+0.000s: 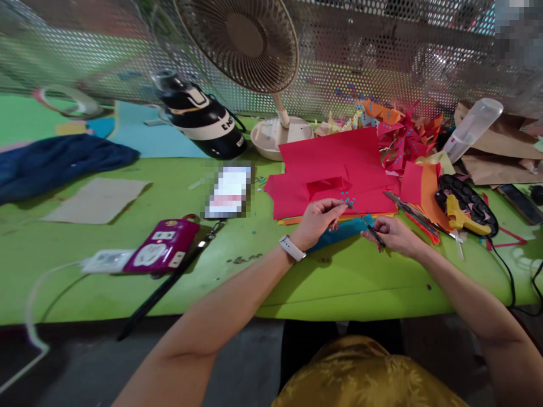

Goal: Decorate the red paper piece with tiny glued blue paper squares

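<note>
My left hand (322, 217), a pale watch strap on its wrist, is closed in a pinch over the front of the red paper sheets (331, 155). At its fingertips is a cluster of tiny blue bits (348, 200); what exactly the fingers grip is too small to make out. My right hand (392, 234) is wrapped round a slim dark-handled tool (374, 233). The tool's thin metal end points up and left, reaching the left fingertips. A strip of blue paper (343, 234) lies beneath the hands, partly hidden by them.
Scissors (411, 213), a yellow glue gun (464, 217) on a black palette and a clear bottle (475, 130) lie right. Behind are colourful paper scraps (403, 130), a fan (278, 133) and a black bottle (212, 130). Left are a phone (229, 191) and purple power block (163, 246).
</note>
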A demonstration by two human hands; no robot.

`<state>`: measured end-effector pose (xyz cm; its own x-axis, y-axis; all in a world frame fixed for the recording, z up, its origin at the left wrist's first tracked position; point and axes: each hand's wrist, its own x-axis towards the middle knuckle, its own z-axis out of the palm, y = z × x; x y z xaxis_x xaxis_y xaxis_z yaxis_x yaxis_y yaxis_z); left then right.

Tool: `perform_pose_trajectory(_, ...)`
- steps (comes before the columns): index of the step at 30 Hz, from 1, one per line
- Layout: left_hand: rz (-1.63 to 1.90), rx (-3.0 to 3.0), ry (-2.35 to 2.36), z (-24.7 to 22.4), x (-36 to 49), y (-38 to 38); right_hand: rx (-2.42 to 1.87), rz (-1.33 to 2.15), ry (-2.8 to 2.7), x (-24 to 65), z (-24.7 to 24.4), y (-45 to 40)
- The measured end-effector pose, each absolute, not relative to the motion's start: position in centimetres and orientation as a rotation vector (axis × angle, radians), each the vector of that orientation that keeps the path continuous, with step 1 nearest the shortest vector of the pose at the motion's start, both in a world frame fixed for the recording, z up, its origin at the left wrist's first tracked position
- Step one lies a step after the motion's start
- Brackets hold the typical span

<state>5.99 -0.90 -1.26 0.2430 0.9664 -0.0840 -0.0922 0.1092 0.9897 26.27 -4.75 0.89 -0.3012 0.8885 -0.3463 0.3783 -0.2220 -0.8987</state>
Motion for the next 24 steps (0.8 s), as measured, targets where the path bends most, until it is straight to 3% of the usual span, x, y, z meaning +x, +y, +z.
perform_pose_trajectory(24, 0.954, 1.181, 1.033, -1.4, 5.6, -0.3, -1.546, 1.463, -1.504, 26.7, -0.3, -4.2)
